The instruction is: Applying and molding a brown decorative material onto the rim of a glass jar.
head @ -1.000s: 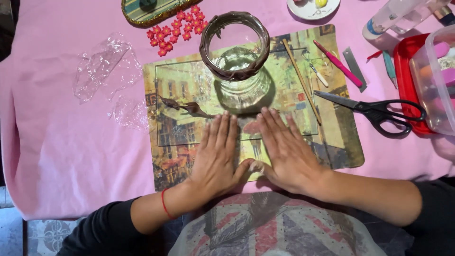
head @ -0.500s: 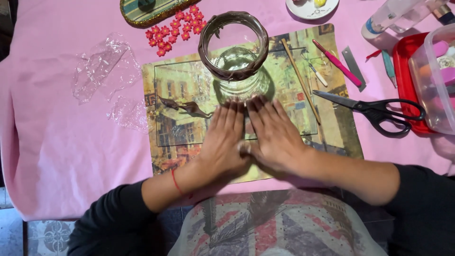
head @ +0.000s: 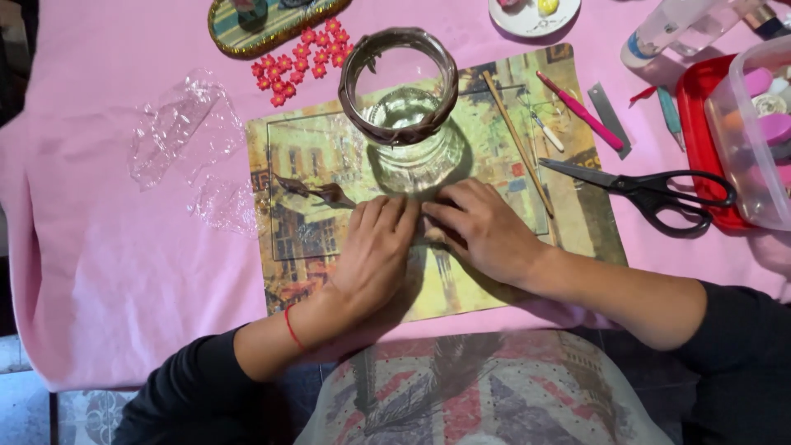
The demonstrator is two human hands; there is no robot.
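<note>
Neither grip closes: left hand and right hand press flat, fingertips meeting on the printed mat below the glass jar; even pressure suits this rolling.

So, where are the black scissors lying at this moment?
In the head view, the black scissors lie on the person's right side, blades over the edge of the picture mat, handles beside the red tray.

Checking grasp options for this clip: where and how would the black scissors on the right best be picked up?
The scissors lie flat and nearly shut, blades pointing left onto the picture mat, black loops to the right beside the red tray. Probably best to come from above on the right with the right hand and take grip at the loops, away from the blade tips.
</note>
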